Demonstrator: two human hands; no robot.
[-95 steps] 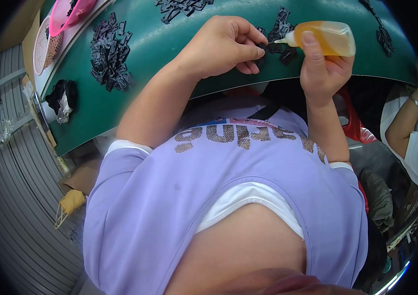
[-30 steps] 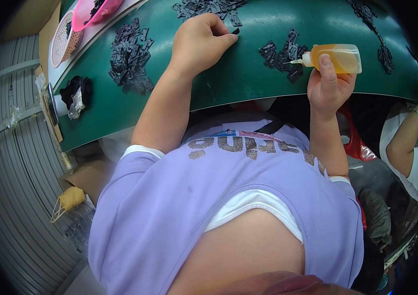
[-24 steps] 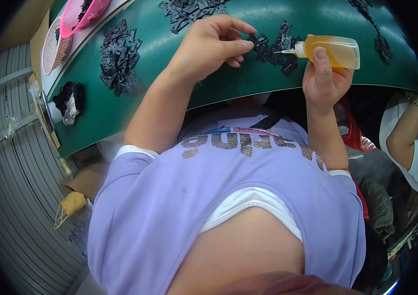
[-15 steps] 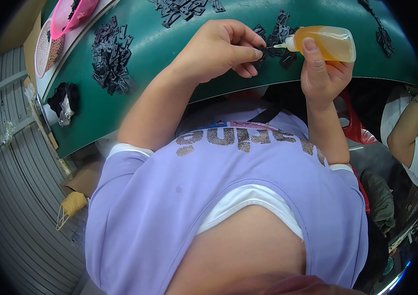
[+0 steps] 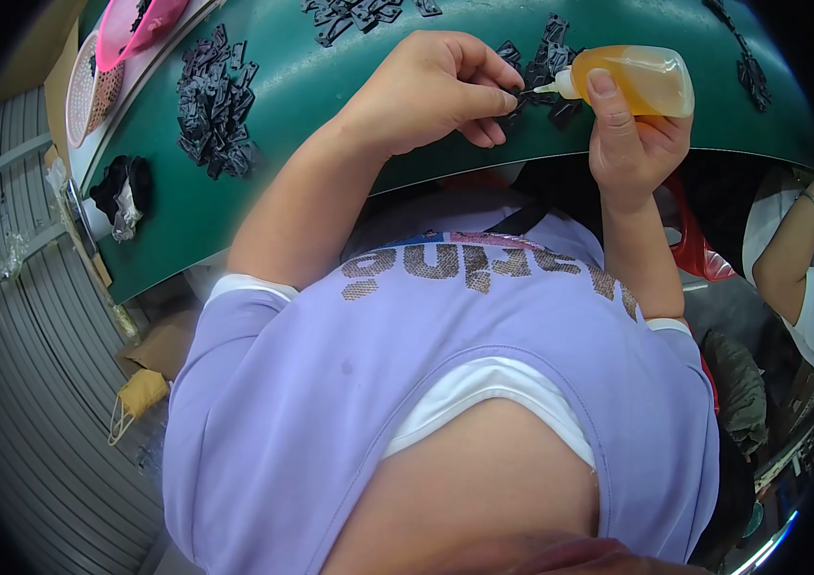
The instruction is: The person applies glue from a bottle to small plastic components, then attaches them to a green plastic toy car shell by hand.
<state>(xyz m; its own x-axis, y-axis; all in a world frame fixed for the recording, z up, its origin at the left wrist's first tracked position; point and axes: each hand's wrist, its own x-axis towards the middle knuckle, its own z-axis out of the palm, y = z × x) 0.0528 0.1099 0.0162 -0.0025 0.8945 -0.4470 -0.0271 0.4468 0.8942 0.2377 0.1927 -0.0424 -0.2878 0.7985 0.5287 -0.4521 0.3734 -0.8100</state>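
Now the thin pale nozzle point(image 5: 545, 89) of a translucent plastic bottle point(image 5: 651, 81) of amber liquid, clasped in the right hand point(image 5: 629, 139), has come up to the small black piece point(image 5: 518, 94) pinched by the left hand point(image 5: 431, 91) over the green table point(image 5: 306, 86), bringing both to one spot.

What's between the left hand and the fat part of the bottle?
In the head view: the pale nozzle of the bottle, and dark pieces lying on the green table.
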